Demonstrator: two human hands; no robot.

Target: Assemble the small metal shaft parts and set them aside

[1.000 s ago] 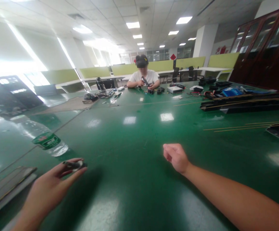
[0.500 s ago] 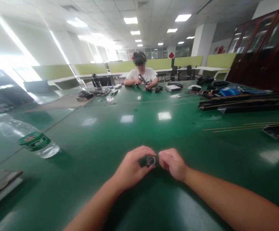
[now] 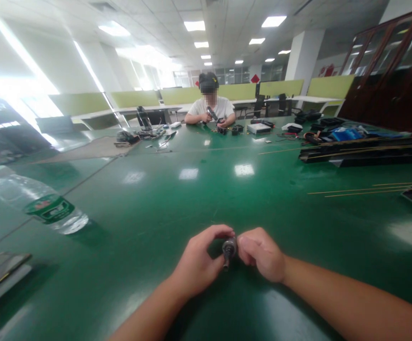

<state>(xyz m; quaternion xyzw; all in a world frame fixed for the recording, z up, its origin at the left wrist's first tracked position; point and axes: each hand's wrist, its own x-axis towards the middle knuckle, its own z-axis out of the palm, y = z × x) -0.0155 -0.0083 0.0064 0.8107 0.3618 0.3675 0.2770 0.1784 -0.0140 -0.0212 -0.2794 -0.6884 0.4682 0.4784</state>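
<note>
Between the thumb and fingers of my left hand (image 3: 202, 258) is a small dark grey metal cylinder with a narrower stem (image 3: 229, 248). Its stem points down and toward me; the exact kind of part is too small to tell. My right hand (image 3: 260, 253) is closed just to the right, its curled fingertips at the cylinder's side. Whether they grip the part or something small is hidden. Both hands are just above the green tabletop (image 3: 163, 203), near its front.
A water bottle (image 3: 49, 206) stands on the left, and a flat dark-topped slab (image 3: 1, 279) lies nearer. Black metal profiles (image 3: 365, 154) and thin brass-coloured rods (image 3: 351, 192) lie on the right. Across the table sits a person (image 3: 211, 106) holding a tool among small parts.
The metal cylinder has tilted, so its stem now shows longer and points lower. Both hands have moved slightly down and to the right, and my right fingertips are closer to the part.
</note>
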